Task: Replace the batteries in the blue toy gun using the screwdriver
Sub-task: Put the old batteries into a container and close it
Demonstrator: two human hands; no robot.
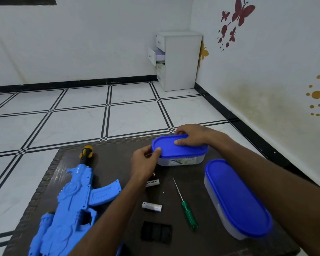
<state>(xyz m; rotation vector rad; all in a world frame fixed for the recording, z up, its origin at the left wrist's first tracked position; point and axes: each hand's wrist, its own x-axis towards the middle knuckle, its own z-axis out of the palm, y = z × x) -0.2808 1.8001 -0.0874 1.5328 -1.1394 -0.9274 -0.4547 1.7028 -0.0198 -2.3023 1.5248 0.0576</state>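
Note:
The blue toy gun (70,202) lies on the left of the dark table (109,157), its orange and black muzzle pointing away. A green-handled screwdriver (187,207) lies right of centre. One white battery (151,206) and another labelled battery (152,182) lie between them, and a tiny screw (163,193) is beside them. A black battery cover (156,232) rests near the front. Both hands are on the far clear box's blue lid (175,146): my left hand (146,163) grips its left end, my right hand (192,134) presses its far right edge.
A second, larger clear box with a blue lid (236,198) stands on the table's right side, under my right forearm. Beyond the table is tiled floor, with a white drawer cabinet (177,60) in the far corner, one drawer pulled out.

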